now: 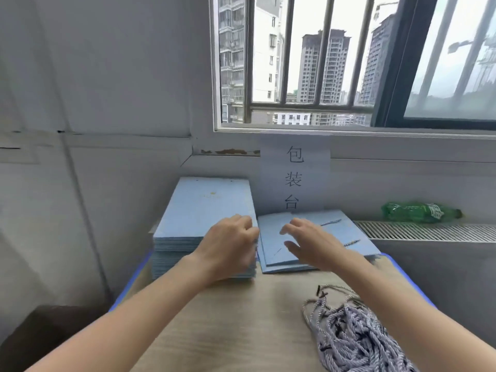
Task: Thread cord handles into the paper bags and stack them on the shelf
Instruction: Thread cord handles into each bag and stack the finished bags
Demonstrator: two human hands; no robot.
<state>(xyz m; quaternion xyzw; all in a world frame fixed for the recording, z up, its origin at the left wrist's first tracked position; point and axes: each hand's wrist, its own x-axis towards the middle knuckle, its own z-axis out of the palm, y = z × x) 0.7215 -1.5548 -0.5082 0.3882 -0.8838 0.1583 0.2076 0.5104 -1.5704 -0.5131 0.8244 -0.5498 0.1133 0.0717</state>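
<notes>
Head view: two hands over table (241,318). Left hand (230,245) at right edge of tall stack of flat blue bags (198,226), fingers curled on its edge. Right hand (308,242) above low pile of corded bags (316,237), fingers spread, holding nothing. One bundle of cords (351,334) at near right. One green bottle (418,212) on radiator (429,232).

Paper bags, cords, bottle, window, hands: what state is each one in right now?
Tall bag stack: flat, unthreaded on top.
Short bag stack: flat, cords fitted.
Loose cords: tangled heap on the table.
Green bottle: lying on its side.
Window: slid open.
Left hand: gripping tall stack's edge.
Right hand: open above short stack.
</notes>
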